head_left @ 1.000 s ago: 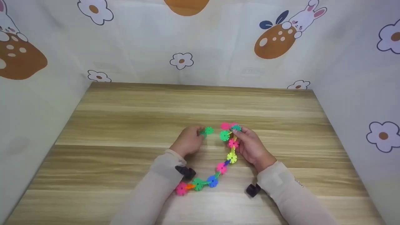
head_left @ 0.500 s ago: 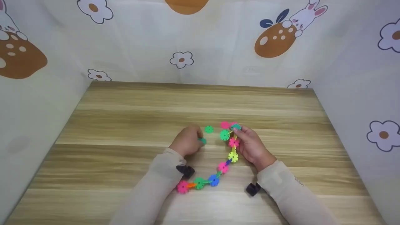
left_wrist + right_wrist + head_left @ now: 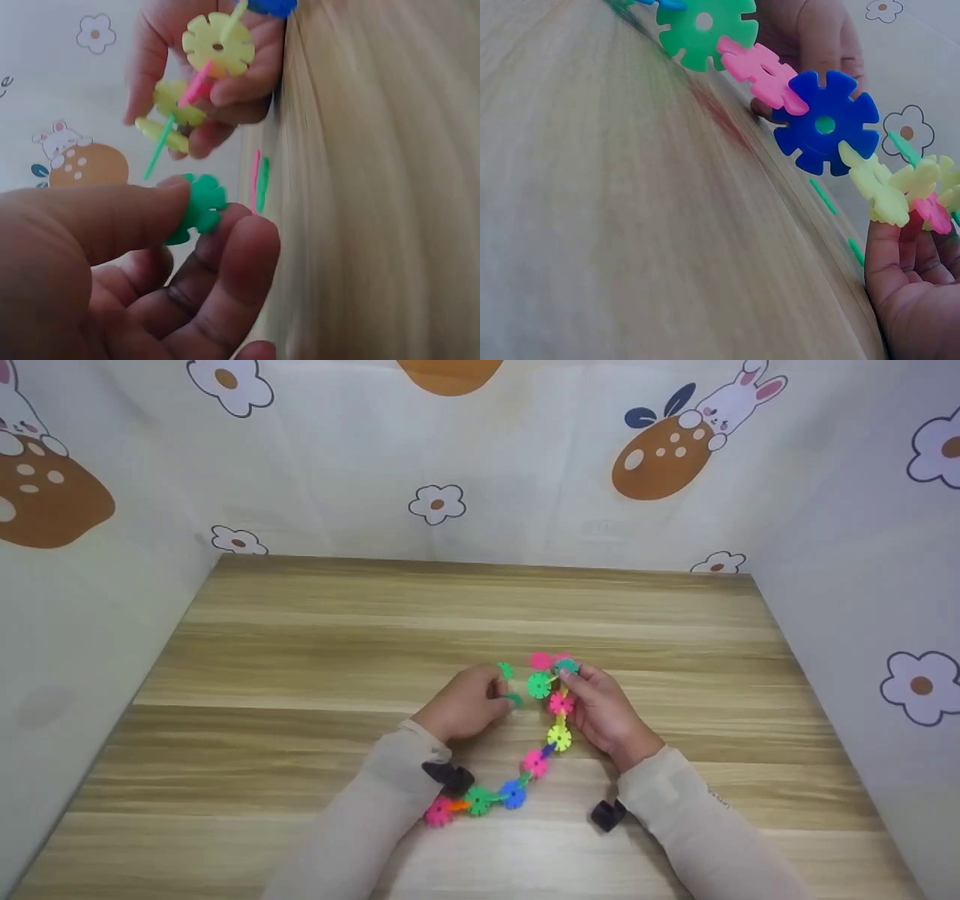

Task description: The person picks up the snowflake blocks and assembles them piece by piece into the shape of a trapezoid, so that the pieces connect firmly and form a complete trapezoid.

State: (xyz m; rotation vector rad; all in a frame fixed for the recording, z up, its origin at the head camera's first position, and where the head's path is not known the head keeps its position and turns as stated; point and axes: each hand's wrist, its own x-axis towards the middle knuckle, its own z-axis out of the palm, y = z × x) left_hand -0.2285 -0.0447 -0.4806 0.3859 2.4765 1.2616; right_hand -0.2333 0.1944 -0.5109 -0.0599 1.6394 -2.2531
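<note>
Between its thumb and fingers my left hand (image 3: 466,703) pinches a green notched plastic disc (image 3: 202,206). My right hand (image 3: 604,712) holds the upper end of a chain of interlocked discs, with a teal-green disc (image 3: 567,666) at its fingertips. In the right wrist view, yellow discs (image 3: 880,193) and a blue disc (image 3: 826,124) belong to this chain. It curves down and left past a yellow disc (image 3: 559,737) and a blue disc (image 3: 513,793) to a pink end disc (image 3: 439,811). The left hand's disc is apart from the chain.
Loose on the wooden table (image 3: 300,630) lie a green disc (image 3: 538,685), another green disc (image 3: 505,670) partly behind the left hand, and pink discs (image 3: 540,660) beyond the right fingertips. Black wrist mounts (image 3: 607,815) hang by the sleeves. A patterned cloth (image 3: 510,450) surrounds the table.
My left hand picked up a green disc, drew it clear of the other green one, then moved right with it toward the chain. The right hand has stayed nearly still.
</note>
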